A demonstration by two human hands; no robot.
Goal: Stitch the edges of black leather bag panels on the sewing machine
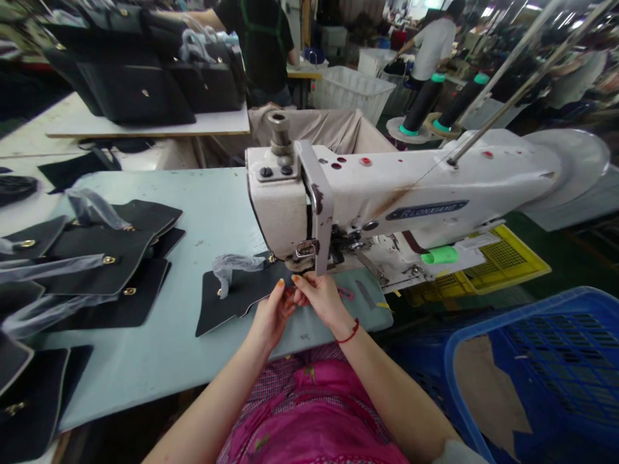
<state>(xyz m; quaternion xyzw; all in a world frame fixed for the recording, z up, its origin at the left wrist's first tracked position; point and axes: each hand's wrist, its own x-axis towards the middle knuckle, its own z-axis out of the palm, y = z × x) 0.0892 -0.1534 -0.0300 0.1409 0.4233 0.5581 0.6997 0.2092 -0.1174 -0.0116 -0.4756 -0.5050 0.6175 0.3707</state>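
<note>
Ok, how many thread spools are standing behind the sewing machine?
2: one spool on the left, one to its right, both behind the sewing machine; others may be hidden.

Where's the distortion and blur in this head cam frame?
Head view: wide-angle bowing stretches the blue crate at the frame edge and slants the thread rods on the sewing machine; distant worker looks soft; left hand and right hand fairly sharp; lighting even.

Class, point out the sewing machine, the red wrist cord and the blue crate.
Sewing machine [367,200], head view, white arm.
Red wrist cord [349,333], head view, its loop.
Blue crate [507,308], head view, top rim.
</note>
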